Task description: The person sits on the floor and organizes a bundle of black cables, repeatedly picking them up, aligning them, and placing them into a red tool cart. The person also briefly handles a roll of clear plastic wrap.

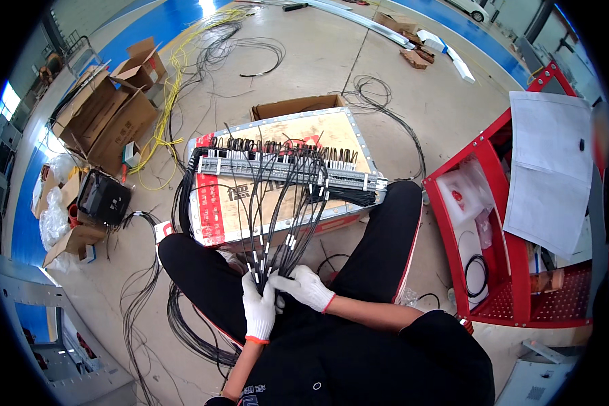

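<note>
A bundle of thin black wires point(286, 241) with white marker sleeves runs down from a grey terminal strip point(277, 173) to my lap. My left hand point(258, 312), in a white knit glove, is closed around the gathered lower ends. Beside it my right hand point(306, 289), gloved alike, has its fingers against the same wires; its fingertips are partly hidden there. Looped black wires stand up along the strip's far side. The strip lies across a wooden crate point(348, 139) with metal edging and red-and-white tape.
Cardboard boxes point(108, 122) and a black case point(104, 197) stand at left, with yellow cable point(171, 101) nearby. Black cable coils point(195, 331) lie beside my left leg. A red metal frame point(484, 220) with white sheets point(547, 169) stands at right, a grey metal cabinet point(61, 338) at lower left.
</note>
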